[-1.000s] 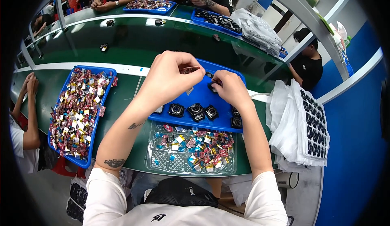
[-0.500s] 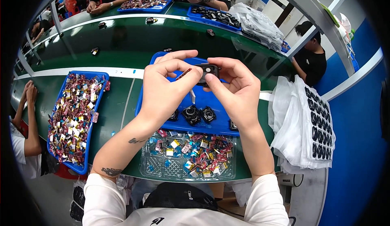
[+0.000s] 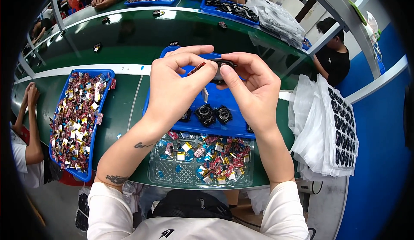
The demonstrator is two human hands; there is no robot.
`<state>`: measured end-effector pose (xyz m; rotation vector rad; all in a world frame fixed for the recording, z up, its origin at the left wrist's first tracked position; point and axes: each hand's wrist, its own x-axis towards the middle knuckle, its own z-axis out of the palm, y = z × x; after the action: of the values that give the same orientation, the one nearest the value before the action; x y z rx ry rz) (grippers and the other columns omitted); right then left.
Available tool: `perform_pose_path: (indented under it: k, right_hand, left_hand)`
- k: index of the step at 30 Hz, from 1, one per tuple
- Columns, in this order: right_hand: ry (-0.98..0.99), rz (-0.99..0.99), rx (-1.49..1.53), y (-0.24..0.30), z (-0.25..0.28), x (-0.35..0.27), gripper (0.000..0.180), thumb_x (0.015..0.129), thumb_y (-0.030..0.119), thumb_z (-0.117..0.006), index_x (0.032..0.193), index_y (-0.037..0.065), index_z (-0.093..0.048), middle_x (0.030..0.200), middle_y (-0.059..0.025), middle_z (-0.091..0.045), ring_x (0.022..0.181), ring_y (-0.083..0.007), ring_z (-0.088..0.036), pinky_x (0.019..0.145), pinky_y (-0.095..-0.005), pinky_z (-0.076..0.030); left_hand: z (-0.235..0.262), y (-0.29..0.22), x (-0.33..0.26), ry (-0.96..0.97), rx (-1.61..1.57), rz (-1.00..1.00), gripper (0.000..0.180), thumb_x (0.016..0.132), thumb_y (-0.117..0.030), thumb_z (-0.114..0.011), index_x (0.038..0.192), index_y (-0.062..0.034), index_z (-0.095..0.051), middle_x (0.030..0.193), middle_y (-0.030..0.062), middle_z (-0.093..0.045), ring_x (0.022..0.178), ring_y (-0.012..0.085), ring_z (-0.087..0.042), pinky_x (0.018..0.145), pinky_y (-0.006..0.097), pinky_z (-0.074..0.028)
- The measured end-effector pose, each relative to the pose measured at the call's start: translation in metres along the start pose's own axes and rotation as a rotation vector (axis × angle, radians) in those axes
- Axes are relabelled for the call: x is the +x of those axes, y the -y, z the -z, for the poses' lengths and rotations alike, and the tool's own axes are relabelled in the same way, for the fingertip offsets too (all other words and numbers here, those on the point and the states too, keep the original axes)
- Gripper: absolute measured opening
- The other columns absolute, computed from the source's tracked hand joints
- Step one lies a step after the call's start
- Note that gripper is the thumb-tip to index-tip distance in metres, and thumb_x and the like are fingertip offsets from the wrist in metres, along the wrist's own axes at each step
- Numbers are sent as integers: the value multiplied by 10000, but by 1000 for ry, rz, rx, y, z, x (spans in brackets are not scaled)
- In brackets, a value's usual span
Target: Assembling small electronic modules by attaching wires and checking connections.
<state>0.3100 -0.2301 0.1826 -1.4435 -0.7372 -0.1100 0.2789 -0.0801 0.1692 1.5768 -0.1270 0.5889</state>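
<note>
Above a blue tray [image 3: 241,121], my two hands meet at a small black plastic casing [image 3: 224,61]. My right hand [image 3: 254,89] grips the casing, its thumb pressed on the near side. Fingers of my left hand [image 3: 174,84] are pinched at the casing's left end. A small red circuit board [image 3: 196,69] sticks out from that hand, and a flat white piece [image 3: 205,95] hangs below it. Whether the board touches the casing is hidden by my fingers. In the tray below lie several black round-faced units [image 3: 205,115].
A clear plastic tray [image 3: 183,178] of boards with small batteries lies nearest me. Left stands another blue tray [image 3: 93,158] heaped with them. White wrapping sheets [image 3: 304,127] and a tray of black parts [image 3: 343,127] are at right. Beyond runs a green belt [image 3: 133,41]; co-workers sit around.
The black casing has tipped, so its broad face now shows as a narrow edge. My right thumb has shifted up slightly against it. The whole view has moved a little.
</note>
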Motion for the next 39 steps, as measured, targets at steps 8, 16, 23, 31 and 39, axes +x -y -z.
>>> perform_pose_path:
  k: [8,16,23,31,39]
  right_hand:
    - [-122,120,5,-8,2,-2,130,847,-6,-643,975,-33,-641,934,-85,-644,818,-124,-653,671,-234,-575]
    - [-155,-13,205,-5,10,7,157,840,-7,-648,987,-45,-606,921,-113,-658,802,-122,-656,670,-231,-572]
    - [-128,1,123,-2,18,7,154,823,3,-651,949,-16,-564,922,-132,-664,785,-132,-643,637,-247,-553]
    - [-120,92,67,1,15,2,174,785,-83,-602,910,4,-519,943,-138,-644,833,-138,-636,728,-251,-532]
    - [-74,154,96,-1,14,2,189,771,-87,-623,890,5,-509,950,-149,-644,856,-152,-634,761,-271,-528]
  left_hand:
    - [-5,-5,-3,17,81,-72,119,754,-160,-729,822,-63,-742,1038,115,-687,978,185,-588,808,317,-435]
    - [-8,-9,-5,-2,153,-160,169,769,-140,-732,917,-61,-733,928,87,-693,881,151,-610,684,250,-452]
    - [-5,-16,-8,104,228,-142,139,782,-120,-735,874,-18,-716,762,26,-618,683,69,-519,595,212,-388]
    - [-4,-20,-10,275,-221,194,146,849,-129,-693,904,5,-703,801,28,-662,728,53,-572,665,196,-443]
    - [-6,-16,-7,139,-190,145,126,809,-93,-732,870,-8,-662,795,37,-669,720,48,-590,658,173,-453]
